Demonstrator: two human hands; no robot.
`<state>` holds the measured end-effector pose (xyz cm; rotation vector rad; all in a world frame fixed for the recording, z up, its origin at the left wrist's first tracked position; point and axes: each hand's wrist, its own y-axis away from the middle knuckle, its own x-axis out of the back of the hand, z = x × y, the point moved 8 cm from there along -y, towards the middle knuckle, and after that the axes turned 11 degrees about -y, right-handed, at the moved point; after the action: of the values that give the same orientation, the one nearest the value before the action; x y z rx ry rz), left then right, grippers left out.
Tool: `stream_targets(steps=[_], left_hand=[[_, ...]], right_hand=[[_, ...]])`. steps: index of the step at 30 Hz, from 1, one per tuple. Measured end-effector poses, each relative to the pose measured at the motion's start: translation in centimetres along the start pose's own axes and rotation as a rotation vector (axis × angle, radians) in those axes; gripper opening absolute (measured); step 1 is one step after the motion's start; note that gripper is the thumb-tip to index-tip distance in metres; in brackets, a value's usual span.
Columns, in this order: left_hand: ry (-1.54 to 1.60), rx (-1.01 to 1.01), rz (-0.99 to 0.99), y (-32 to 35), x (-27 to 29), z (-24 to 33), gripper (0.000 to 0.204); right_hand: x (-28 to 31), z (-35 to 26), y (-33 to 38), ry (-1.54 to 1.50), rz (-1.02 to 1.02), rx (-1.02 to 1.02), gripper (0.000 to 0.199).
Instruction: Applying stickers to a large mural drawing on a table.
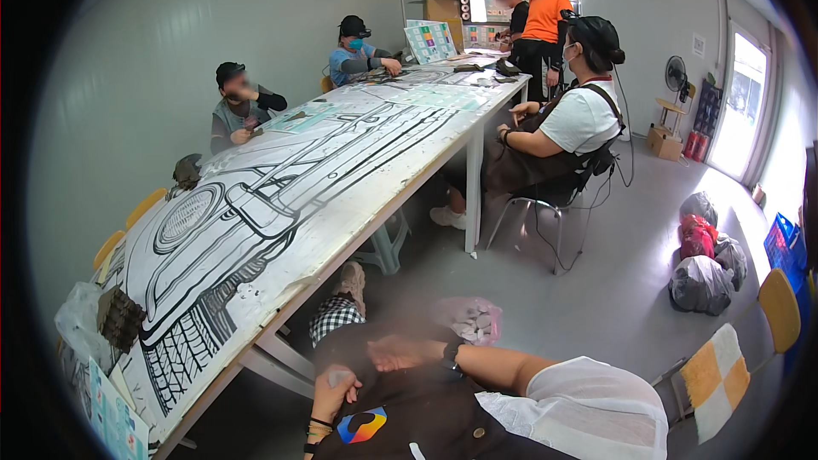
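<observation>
My left hand (338,392) rests over my lap, its fingers curled round a small pale grey piece (339,377) whose kind I cannot make out. My right hand (407,353) is held just above and to the right of it, palm partly turned in, fingers loosely stretched and nothing visible in them; the picture is hazy there. Beneath both hands lies my dark brown apron (417,413), with a colourful patch on it. On the floor just beyond my right hand sits a pink plastic bag (477,321) holding several grey flat pieces.
A long white table (341,179) with black line drawings runs away at my left. Egg-carton-like trays (120,319) and a clear bag (81,319) sit on its near end. Co-workers sit and stand around it. Tied bags (703,281) and a yellow-backed chair (777,311) are at right.
</observation>
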<state>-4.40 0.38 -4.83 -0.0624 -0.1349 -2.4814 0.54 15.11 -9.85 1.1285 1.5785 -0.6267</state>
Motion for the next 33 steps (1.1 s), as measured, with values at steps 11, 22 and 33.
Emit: stream_targets(steps=[11, 22, 33], left_hand=[[-0.04, 0.045, -0.065, 0.1, 0.0, -0.4, 0.015], [-0.042, 0.003, -0.065, -0.2, -0.3, -0.2, 0.017], [-0.274, -0.068, -0.065, -0.1, 0.3, -0.2, 0.014]], right_hand=[[-0.3, 0.1, 0.3, -0.009, 0.049, 0.001, 0.035], [-1.2, -0.1, 0.7, 0.079, 0.0, -0.007, 0.027], [-1.6, -0.3, 1.2, 0.146, 0.006, 0.023, 0.031]])
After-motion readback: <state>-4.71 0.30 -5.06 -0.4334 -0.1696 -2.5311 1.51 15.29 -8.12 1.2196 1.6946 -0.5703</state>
